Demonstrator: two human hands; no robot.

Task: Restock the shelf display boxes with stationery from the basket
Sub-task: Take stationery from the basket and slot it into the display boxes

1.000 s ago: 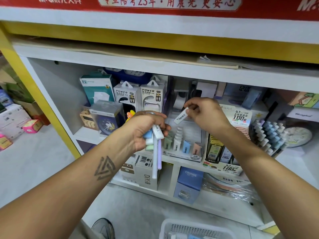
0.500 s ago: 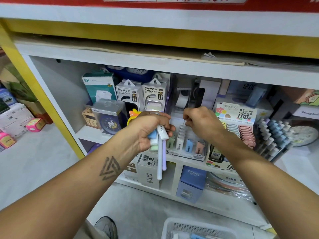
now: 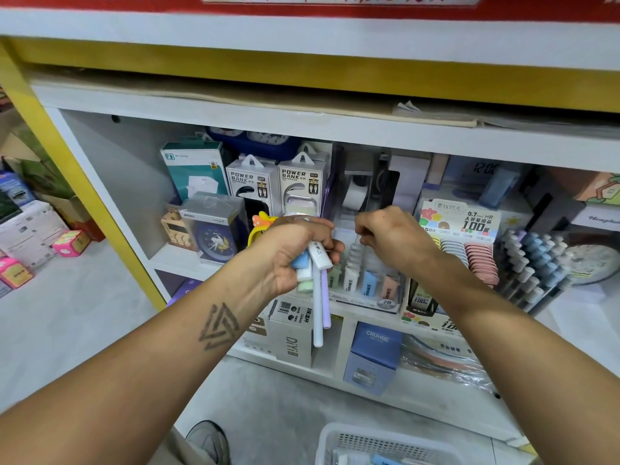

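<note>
My left hand (image 3: 295, 253) grips a bundle of pastel stationery (image 3: 315, 280): white and lilac pens hanging down, plus blue and green eraser-like pieces. My right hand (image 3: 392, 239) pinches a small white piece (image 3: 358, 241) just above the white row of the display box (image 3: 365, 283) on the shelf. That box holds rows of green, white, blue and pink pieces. The white basket (image 3: 382, 444) sits on the floor at the bottom edge, with a few items inside.
Power bank boxes (image 3: 278, 186), a boxed clock (image 3: 211, 229) and a tape dispenser (image 3: 362, 193) fill the shelf behind. A lead-refill display (image 3: 463, 243) and a pen rack (image 3: 533, 263) stand to the right. Boxes sit on the lower shelf (image 3: 375, 357). My shoe (image 3: 208, 441) is below.
My right hand has lowered the white piece from in front of the tape dispenser down to the white row of the display box. My left hand keeps its bundle nearly still.
</note>
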